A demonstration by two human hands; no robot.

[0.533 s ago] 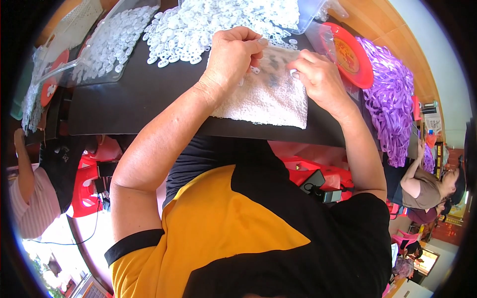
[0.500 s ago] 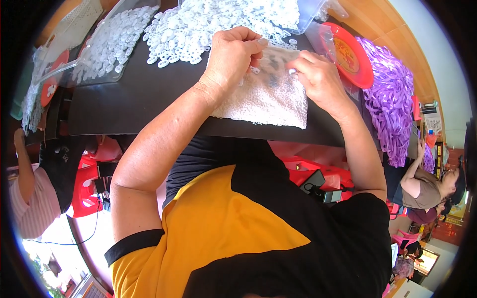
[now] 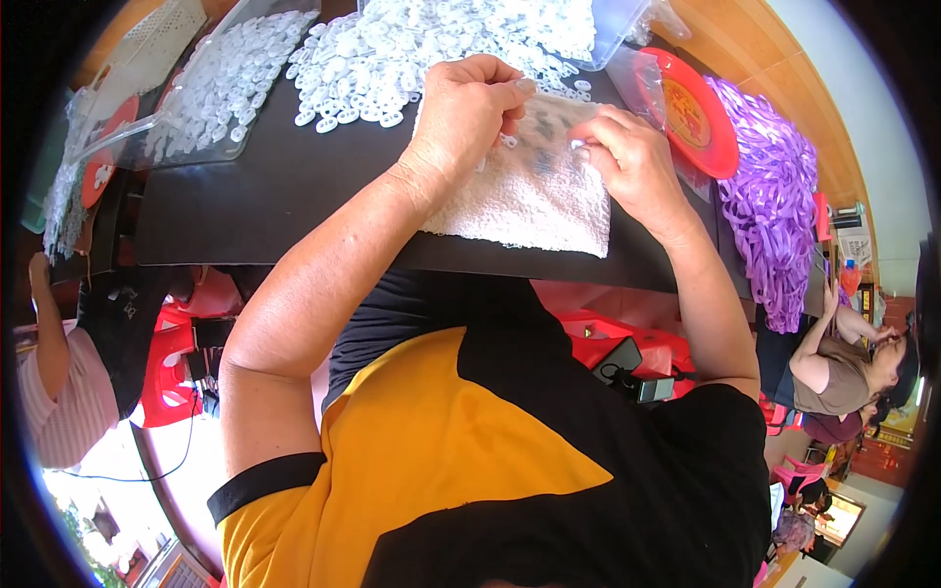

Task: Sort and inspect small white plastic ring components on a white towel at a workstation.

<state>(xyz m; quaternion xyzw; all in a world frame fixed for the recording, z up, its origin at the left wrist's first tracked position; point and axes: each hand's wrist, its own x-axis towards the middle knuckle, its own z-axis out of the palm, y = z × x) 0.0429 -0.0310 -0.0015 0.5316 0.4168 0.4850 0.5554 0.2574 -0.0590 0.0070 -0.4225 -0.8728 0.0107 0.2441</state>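
In the head view the right hand (image 3: pixel 627 152) has a small white piece (image 3: pixel 577 144) pinched over the white cloth (image 3: pixel 529 211), the left hand (image 3: pixel 475 103)'s fingers are closed too, can't tell on what, and loose white ovals (image 3: pixel 392 64) sit just beyond.

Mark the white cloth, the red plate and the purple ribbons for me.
White cloth (image 3: pixel 537 204): head view, lower part.
Red plate (image 3: pixel 724 135): head view, right-hand rim.
Purple ribbons (image 3: pixel 770 201): head view, middle of the heap.

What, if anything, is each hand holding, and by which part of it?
Right hand: a small white piece, pinched between thumb and fingers; which part is too small to tell. Left hand: whether it holds anything cannot be told.
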